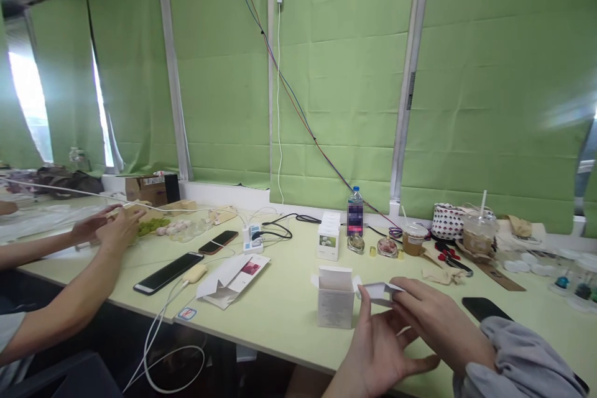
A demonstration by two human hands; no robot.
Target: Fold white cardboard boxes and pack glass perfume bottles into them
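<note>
A small folded piece of white card [374, 291] is held between my two hands. My left hand [380, 342] has its thumb up against the card's left end, with its fingers curled beneath. From the right, my right hand [431, 317] pinches the other end, the fingers bent over it. Just left of them stands a small white box [335, 301] upright on the table, its top flaps raised. Whether the card touches the box's side flap I cannot tell. What is inside the box is hidden.
A closed white box [328, 239], two round jars, a bottle [355, 214] and drink cups stand at the back. Leftward lie flattened packaging [237, 277], phones [168, 272], a power strip [252, 239] and cables. At far left are another person's hands [112, 224]. A dark phone [485, 308] lies right.
</note>
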